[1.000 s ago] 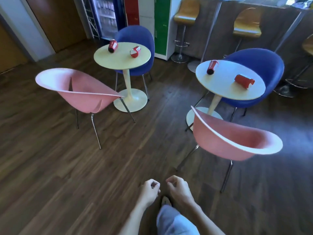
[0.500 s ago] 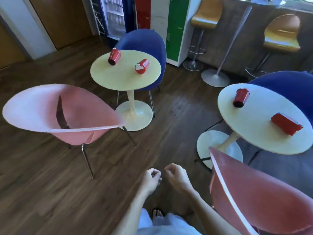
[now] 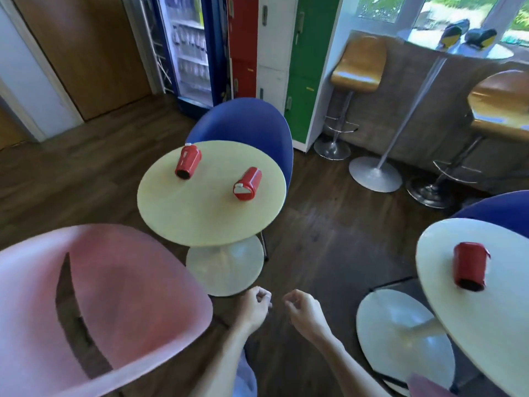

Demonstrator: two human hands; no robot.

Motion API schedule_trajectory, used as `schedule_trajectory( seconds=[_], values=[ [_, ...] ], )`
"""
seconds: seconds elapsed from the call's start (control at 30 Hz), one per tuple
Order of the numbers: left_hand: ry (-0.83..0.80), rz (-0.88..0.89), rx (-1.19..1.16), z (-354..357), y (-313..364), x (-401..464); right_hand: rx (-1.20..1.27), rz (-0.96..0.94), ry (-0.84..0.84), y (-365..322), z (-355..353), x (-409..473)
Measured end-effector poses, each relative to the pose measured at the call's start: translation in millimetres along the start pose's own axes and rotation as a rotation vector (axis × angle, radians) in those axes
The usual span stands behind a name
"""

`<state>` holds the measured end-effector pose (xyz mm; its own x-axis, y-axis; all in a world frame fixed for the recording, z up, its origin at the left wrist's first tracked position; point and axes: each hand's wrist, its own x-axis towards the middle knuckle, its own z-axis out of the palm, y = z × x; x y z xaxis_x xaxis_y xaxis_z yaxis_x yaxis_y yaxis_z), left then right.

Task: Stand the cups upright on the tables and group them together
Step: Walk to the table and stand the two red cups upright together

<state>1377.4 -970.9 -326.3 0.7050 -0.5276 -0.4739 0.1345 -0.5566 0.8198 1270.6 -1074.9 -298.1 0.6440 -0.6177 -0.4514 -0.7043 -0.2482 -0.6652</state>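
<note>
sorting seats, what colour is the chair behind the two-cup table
The chair is blue; head view.

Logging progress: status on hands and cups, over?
Left hand, right hand empty. Far cup, near cup, right-table cup all lying down. Pink chair close on left.

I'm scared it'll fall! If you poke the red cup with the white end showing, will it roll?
Probably: the red cup lies on its side on the smooth round table. It looks tapered, so it would likely curve, not run straight. It seems thin and light, so squeezing may dent it.
</note>
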Motion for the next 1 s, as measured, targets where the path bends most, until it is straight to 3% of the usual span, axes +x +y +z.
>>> schedule_trajectory(
  seconds=[0.3,0.57,0.8,1.0],
  values=[
    [0.124,-0.017,0.024,-83.0,73.5,152.8,-0.006,-0.02,0.003,-109.4,-25.5,155.4],
    [0.399,-0.144,-0.169,-116.2,100.2,262.6,0.032,-0.058,0.004,-170.4,-58.8,322.4],
    [0.747,-0.288,-0.279,-123.0,126.8,336.7,-0.157,-0.265,-0.194,-245.8,-80.3,456.0],
    [0.985,-0.319,-0.141,-144.0,145.7,364.8,-0.399,-0.477,-0.392,-275.8,-88.3,496.3]
  ],
)
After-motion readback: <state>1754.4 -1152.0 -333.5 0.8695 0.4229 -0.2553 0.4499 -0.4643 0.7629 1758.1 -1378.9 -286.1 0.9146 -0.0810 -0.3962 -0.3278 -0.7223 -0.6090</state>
